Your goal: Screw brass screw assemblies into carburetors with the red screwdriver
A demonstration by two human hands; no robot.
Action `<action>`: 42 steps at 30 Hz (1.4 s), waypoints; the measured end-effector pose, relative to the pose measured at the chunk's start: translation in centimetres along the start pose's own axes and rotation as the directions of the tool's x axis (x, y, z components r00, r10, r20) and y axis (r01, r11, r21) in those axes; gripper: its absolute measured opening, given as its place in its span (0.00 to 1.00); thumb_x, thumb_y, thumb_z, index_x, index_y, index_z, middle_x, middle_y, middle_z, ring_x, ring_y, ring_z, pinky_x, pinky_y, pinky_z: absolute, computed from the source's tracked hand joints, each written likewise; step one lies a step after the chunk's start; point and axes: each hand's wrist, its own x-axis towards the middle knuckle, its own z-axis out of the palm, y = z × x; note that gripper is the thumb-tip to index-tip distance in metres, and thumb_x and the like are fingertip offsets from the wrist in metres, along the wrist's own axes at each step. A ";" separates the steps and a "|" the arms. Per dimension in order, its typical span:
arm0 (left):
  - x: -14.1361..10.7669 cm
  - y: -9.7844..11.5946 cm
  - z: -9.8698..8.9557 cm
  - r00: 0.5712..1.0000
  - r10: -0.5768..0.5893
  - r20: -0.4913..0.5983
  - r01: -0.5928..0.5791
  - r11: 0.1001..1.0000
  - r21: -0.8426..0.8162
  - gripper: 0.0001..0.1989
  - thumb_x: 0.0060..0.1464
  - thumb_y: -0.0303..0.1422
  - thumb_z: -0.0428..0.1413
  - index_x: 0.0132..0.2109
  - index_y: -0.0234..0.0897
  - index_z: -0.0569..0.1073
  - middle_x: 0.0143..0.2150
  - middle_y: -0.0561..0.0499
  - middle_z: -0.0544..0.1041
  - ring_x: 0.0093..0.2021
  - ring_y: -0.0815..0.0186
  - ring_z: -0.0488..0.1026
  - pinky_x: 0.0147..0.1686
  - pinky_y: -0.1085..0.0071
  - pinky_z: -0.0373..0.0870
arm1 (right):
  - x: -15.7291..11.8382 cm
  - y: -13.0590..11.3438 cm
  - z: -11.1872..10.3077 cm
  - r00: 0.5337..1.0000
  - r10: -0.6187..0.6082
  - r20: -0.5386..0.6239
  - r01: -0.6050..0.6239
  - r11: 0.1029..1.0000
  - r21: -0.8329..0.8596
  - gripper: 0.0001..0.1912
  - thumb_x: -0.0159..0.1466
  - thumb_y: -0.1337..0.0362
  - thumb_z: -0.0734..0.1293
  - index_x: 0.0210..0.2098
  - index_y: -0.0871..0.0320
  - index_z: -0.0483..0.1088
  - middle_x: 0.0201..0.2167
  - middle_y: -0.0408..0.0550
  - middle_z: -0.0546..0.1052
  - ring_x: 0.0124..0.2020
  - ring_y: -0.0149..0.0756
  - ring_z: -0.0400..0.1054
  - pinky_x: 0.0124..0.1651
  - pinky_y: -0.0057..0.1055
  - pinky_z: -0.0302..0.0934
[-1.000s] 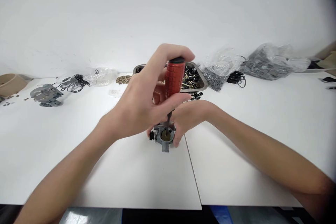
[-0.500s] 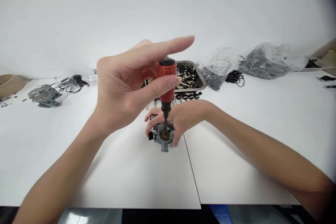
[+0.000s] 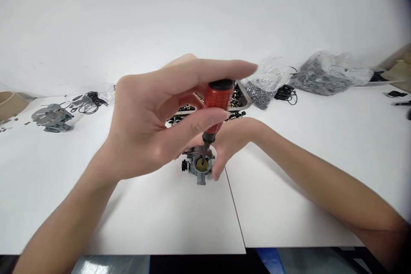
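Note:
My left hand (image 3: 160,115) grips a red screwdriver (image 3: 219,96) with a black cap, its thumb and fingers round the handle and the index finger stretched over the top. The screwdriver leans to the right, and its tip reaches into the round bore of a small grey metal carburetor (image 3: 201,178), over a brass-coloured disc (image 3: 202,164). Behind the carburetor, my right hand (image 3: 233,139) steadies it against the table, with the thumb at its right side. The other right fingers are mostly hidden behind my left hand and the screwdriver.
A metal tray (image 3: 245,98) of black and brass-coloured parts stands behind my hands. Clear bags of small parts (image 3: 327,75) and a coil of black cable (image 3: 285,94) lie at the back right. Another carburetor (image 3: 53,117) sits at left, near a beige container (image 3: 11,105).
The screwdriver's handle has tipped to the right and slightly lower. My left hand has moved right and down with it, while the right hand and carburetor stay almost in place.

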 end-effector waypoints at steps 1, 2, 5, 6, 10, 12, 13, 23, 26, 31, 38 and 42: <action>-0.1 0.0 -0.1 1.000 -0.010 0.017 0.010 1.000 -0.019 0.18 0.55 0.21 0.56 0.53 0.32 0.75 0.43 0.46 0.77 0.38 0.65 0.75 0.35 0.64 0.80 | -0.2 0.1 -0.1 1.000 -0.005 -0.017 0.005 1.000 -0.001 0.41 0.54 0.59 0.75 0.64 0.49 0.60 0.59 0.47 0.66 0.59 0.44 0.61 0.58 0.35 0.58; -0.1 0.0 -0.3 0.999 -0.004 0.042 0.006 0.999 -0.034 0.19 0.55 0.20 0.56 0.54 0.29 0.73 0.44 0.44 0.77 0.39 0.64 0.75 0.36 0.63 0.80 | -0.4 0.1 -0.3 1.000 -0.006 -0.031 0.007 1.000 0.008 0.39 0.56 0.58 0.74 0.65 0.50 0.58 0.58 0.47 0.67 0.58 0.43 0.62 0.58 0.35 0.58; -0.2 0.1 -0.7 0.995 0.017 0.097 -0.014 1.000 -0.027 0.20 0.55 0.19 0.54 0.56 0.21 0.70 0.42 0.41 0.76 0.41 0.60 0.76 0.34 0.65 0.78 | -0.6 0.0 -0.4 0.999 0.004 -0.051 -0.001 0.999 0.052 0.32 0.61 0.60 0.69 0.64 0.52 0.60 0.56 0.47 0.69 0.57 0.40 0.63 0.56 0.33 0.60; -0.3 0.2 -0.8 0.995 0.011 0.097 -0.010 1.000 -0.012 0.19 0.56 0.19 0.53 0.55 0.21 0.71 0.41 0.42 0.76 0.41 0.60 0.76 0.33 0.65 0.77 | -0.7 -0.1 -0.4 0.998 0.010 -0.056 -0.007 0.998 0.057 0.30 0.61 0.62 0.68 0.62 0.53 0.61 0.57 0.47 0.69 0.58 0.40 0.63 0.56 0.32 0.60; -0.3 0.6 -0.7 0.997 -0.026 0.074 0.025 0.999 0.020 0.19 0.55 0.17 0.53 0.53 0.30 0.74 0.43 0.45 0.77 0.43 0.60 0.76 0.36 0.64 0.76 | -0.5 -0.5 -0.2 0.998 0.026 -0.061 -0.023 0.998 0.050 0.26 0.61 0.67 0.64 0.59 0.53 0.65 0.57 0.46 0.69 0.58 0.41 0.63 0.57 0.34 0.60; -0.1 0.7 -0.6 0.996 -0.027 0.083 0.025 0.999 0.027 0.18 0.55 0.18 0.54 0.53 0.31 0.74 0.43 0.45 0.76 0.41 0.61 0.75 0.35 0.64 0.77 | -0.4 -0.6 -0.1 0.995 0.050 -0.083 -0.047 0.998 0.042 0.25 0.61 0.66 0.65 0.58 0.53 0.67 0.56 0.46 0.71 0.57 0.42 0.63 0.57 0.35 0.61; -0.1 0.7 -0.5 0.997 -0.019 0.079 0.016 0.999 0.029 0.17 0.55 0.20 0.55 0.52 0.31 0.75 0.42 0.45 0.75 0.39 0.63 0.75 0.34 0.65 0.77 | -0.3 -0.7 0.0 0.993 0.068 -0.097 -0.065 0.997 0.037 0.24 0.60 0.65 0.65 0.57 0.54 0.67 0.55 0.46 0.71 0.57 0.44 0.64 0.56 0.36 0.61; -0.9 0.0 -1.0 0.998 -0.057 -0.030 0.061 0.983 0.172 0.15 0.57 0.33 0.57 0.52 0.51 0.75 0.39 0.49 0.76 0.38 0.62 0.78 0.30 0.66 0.79 | 0.0 -0.8 0.3 0.994 0.090 -0.054 -0.086 0.994 0.067 0.20 0.61 0.69 0.63 0.54 0.56 0.68 0.56 0.49 0.69 0.56 0.43 0.64 0.54 0.35 0.63; -0.7 0.1 -0.9 0.999 -0.042 -0.011 0.043 0.982 0.186 0.15 0.58 0.31 0.56 0.51 0.49 0.76 0.41 0.50 0.76 0.39 0.63 0.78 0.31 0.68 0.79 | 0.0 -0.8 0.3 0.995 0.086 -0.051 -0.083 0.994 0.071 0.20 0.61 0.69 0.64 0.53 0.57 0.69 0.56 0.48 0.69 0.56 0.43 0.64 0.54 0.35 0.63; 0.1 0.3 -0.4 0.998 0.068 -0.012 -0.064 0.978 0.200 0.12 0.52 0.29 0.62 0.45 0.35 0.79 0.37 0.48 0.76 0.37 0.66 0.75 0.30 0.72 0.78 | -0.1 -1.2 0.2 0.987 0.132 -0.095 -0.124 0.988 0.089 0.19 0.61 0.69 0.64 0.52 0.58 0.69 0.53 0.47 0.72 0.54 0.40 0.66 0.53 0.31 0.63; -0.2 0.5 -1.0 0.994 -0.011 0.106 -0.005 0.989 0.149 0.18 0.59 0.23 0.54 0.56 0.36 0.71 0.41 0.49 0.78 0.40 0.64 0.77 0.42 0.62 0.80 | -0.1 -0.9 0.2 0.995 0.082 -0.050 -0.078 0.994 0.078 0.19 0.62 0.69 0.63 0.53 0.59 0.68 0.53 0.48 0.71 0.54 0.39 0.66 0.53 0.31 0.63; 0.1 0.5 -0.8 0.994 0.043 0.096 -0.057 0.987 0.149 0.15 0.55 0.24 0.58 0.50 0.28 0.74 0.41 0.47 0.76 0.37 0.67 0.75 0.33 0.67 0.80 | -0.2 -1.2 0.2 0.988 0.129 -0.082 -0.124 0.990 0.068 0.19 0.62 0.68 0.64 0.53 0.57 0.70 0.54 0.47 0.71 0.56 0.41 0.65 0.55 0.32 0.62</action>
